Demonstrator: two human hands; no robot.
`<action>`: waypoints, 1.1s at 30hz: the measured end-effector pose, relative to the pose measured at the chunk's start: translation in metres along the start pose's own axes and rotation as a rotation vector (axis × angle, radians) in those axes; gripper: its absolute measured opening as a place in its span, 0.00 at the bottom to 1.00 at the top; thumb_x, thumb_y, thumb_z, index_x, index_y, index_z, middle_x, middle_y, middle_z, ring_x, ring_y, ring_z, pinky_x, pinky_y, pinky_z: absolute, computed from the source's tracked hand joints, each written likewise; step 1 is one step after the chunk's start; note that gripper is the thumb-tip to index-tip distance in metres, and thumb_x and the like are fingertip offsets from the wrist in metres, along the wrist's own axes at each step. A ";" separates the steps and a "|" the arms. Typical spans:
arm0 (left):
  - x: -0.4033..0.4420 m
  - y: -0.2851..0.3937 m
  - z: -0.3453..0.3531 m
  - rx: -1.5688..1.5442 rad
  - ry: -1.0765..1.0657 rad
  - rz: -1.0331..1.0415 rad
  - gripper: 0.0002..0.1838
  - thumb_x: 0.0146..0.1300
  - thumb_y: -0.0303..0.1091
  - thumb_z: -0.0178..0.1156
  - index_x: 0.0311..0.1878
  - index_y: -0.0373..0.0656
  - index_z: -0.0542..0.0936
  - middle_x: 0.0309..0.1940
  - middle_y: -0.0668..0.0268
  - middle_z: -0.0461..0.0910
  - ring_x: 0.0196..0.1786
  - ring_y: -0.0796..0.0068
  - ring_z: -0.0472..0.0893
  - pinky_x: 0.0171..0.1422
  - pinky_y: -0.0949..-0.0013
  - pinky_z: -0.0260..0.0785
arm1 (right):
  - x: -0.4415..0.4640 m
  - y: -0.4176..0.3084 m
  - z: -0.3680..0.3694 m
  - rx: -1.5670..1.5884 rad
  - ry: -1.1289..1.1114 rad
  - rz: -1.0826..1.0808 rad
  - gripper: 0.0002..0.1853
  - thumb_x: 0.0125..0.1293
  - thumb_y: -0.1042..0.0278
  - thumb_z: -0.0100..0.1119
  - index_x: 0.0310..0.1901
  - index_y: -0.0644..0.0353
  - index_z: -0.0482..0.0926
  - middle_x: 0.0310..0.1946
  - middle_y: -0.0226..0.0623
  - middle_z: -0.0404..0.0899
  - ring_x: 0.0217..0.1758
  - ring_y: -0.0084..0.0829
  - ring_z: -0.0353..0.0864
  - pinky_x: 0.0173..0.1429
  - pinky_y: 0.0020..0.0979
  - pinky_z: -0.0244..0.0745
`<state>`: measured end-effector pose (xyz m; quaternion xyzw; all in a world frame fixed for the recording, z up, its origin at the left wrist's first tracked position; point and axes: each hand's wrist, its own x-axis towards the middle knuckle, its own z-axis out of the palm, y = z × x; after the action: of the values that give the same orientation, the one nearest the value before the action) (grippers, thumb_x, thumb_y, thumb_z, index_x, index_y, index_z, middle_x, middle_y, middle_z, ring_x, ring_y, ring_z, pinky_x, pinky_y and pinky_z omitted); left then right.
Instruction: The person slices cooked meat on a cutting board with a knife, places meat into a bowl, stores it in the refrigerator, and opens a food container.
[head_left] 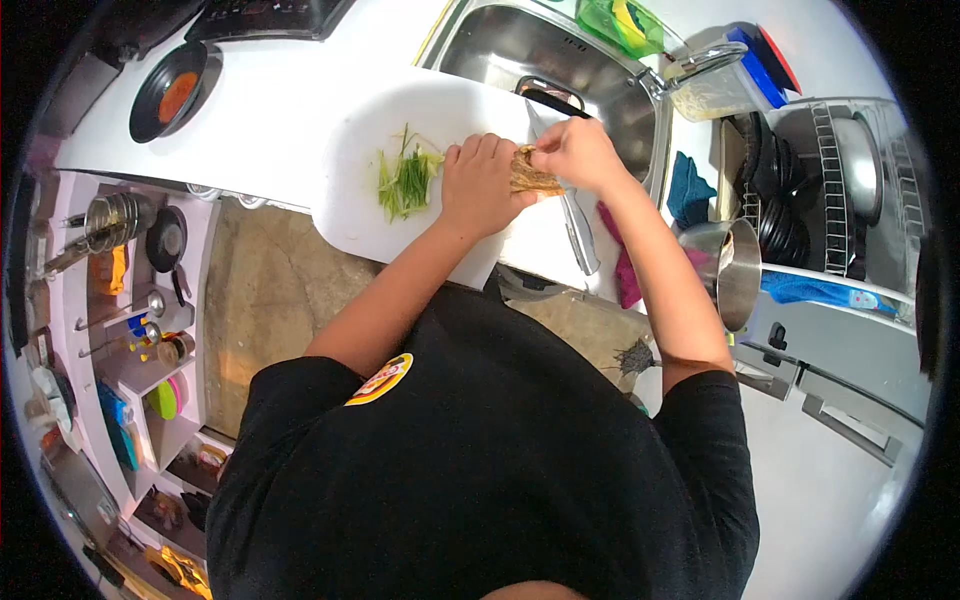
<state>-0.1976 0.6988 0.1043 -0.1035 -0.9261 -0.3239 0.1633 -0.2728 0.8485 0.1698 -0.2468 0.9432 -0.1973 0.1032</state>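
Note:
On the white cutting board (352, 150) lies a small heap of chopped green onions (408, 187). Beside it my left hand (480, 185) is closed against a brown, wrinkled piece of food (535, 176), its thumb along the near side; the exact kind of food cannot be made out. From the other side my right hand (578, 155) pinches the top of the same piece, with its fingertips partly hidden. A knife (579, 235) lies just under my right wrist, its blade pointing to the sink and its handle toward me.
Behind the board is a steel sink (480, 42) with a faucet (700, 62). To the right stand a metal pot (738, 275), a dark blue cloth (690, 190) and a dish rack (830, 190). A small black pan (168, 92) sits at the far left.

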 end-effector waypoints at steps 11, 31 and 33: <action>-0.001 -0.002 0.001 0.023 -0.026 0.016 0.32 0.43 0.62 0.64 0.41 0.42 0.72 0.39 0.64 0.72 0.50 0.60 0.70 0.52 0.57 0.58 | 0.004 -0.042 0.004 -0.528 -0.098 -0.127 0.07 0.50 0.71 0.58 0.29 0.63 0.82 0.30 0.49 0.81 0.34 0.47 0.83 0.43 0.38 0.79; 0.000 -0.002 -0.004 0.069 -0.080 0.002 0.31 0.42 0.57 0.66 0.47 0.48 0.74 0.43 0.66 0.73 0.52 0.62 0.70 0.54 0.55 0.55 | 0.025 -0.026 -0.008 -0.528 -0.307 -0.286 0.06 0.44 0.70 0.62 0.25 0.63 0.81 0.25 0.50 0.79 0.34 0.47 0.81 0.41 0.40 0.76; 0.000 -0.001 -0.007 0.068 -0.122 -0.013 0.31 0.43 0.57 0.65 0.48 0.49 0.73 0.44 0.65 0.73 0.53 0.62 0.70 0.56 0.54 0.55 | 0.030 -0.021 -0.014 -0.539 -0.312 -0.288 0.07 0.41 0.71 0.64 0.24 0.64 0.81 0.25 0.51 0.79 0.33 0.47 0.81 0.40 0.39 0.76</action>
<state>-0.1962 0.6936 0.1086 -0.1114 -0.9455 -0.2864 0.1078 -0.2933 0.8206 0.1883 -0.4231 0.8896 0.0865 0.1486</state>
